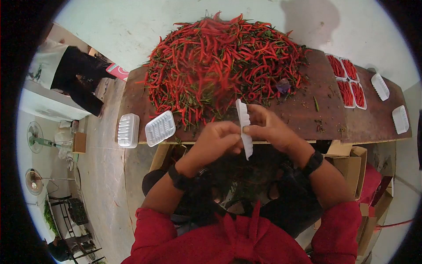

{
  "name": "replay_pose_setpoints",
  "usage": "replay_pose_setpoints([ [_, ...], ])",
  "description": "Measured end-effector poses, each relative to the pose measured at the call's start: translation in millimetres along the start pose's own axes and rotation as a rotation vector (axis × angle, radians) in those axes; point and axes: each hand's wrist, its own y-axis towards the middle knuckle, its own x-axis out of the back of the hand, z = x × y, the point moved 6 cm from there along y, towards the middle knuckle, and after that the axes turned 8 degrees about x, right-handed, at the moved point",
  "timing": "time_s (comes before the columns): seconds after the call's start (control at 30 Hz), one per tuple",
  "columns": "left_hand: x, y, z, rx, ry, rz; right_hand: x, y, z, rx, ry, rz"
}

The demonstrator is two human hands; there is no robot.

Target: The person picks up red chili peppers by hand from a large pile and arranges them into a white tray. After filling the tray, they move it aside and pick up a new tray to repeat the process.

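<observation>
Both my hands grip a white foam tray (242, 115), held on edge above the table's front edge. My left hand (220, 140) pinches it from the left side, fingers curled. My right hand (266, 127) has its thumb and fingers closed on the tray from the right. Just beyond lies a big heap of red chili peppers (220, 61) with green stems and leaves mixed in. Left of my hands, a single white tray (160, 128) rests at the table edge, beside a stack of white trays (128, 131).
At the right sit several trays filled with red chilies (344, 93), and two more white trays (380, 86) lie beyond them. Cardboard boxes (351, 169) stand under the table. Another person (70, 70) is at the far left, near fans (35, 137).
</observation>
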Motion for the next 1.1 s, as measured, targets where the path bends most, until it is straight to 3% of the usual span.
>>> replay_pose_setpoints([
  [0.13, 7, 0, -8, -0.080, -0.099, -0.107, 2, 0, 0, 0.010, -0.119, 0.010],
  [0.2, 10, 0, -10, -0.068, -0.124, -0.137, 3, 2, -5, 0.098, -0.357, 0.043],
  [0.3, 13, 0, -8, -0.065, -0.133, -0.157, -1, -2, 2, 0.198, -0.476, -0.001],
  [0.53, 10, 0, -2, -0.128, 0.097, -0.142, -5, -1, 3, 0.174, -0.330, 0.030],
  [0.57, 9, -1, -3, -0.128, 0.096, -0.142, -4, -1, 0, 0.149, -0.302, 0.018],
  [0.63, 8, -1, -2, -0.071, -0.195, -0.103, -3, -1, 0, 0.125, -0.274, 0.008],
  [0.83, 6, 4, -1, -0.151, -0.069, -0.129, -10, -4, 5, 0.081, -0.412, 0.045],
  [0.9, 7, 4, -3, -0.142, -0.061, -0.105, -5, -4, 6, 0.191, -0.479, -0.012],
  [1.0, 3, 4, -3, -0.135, -0.050, -0.052, -1, -3, 9, 0.157, -0.283, -0.068],
  [1.1, 1, 4, -2, -0.141, -0.042, 0.011, 0, -2, 6, 0.154, -0.286, -0.029],
])
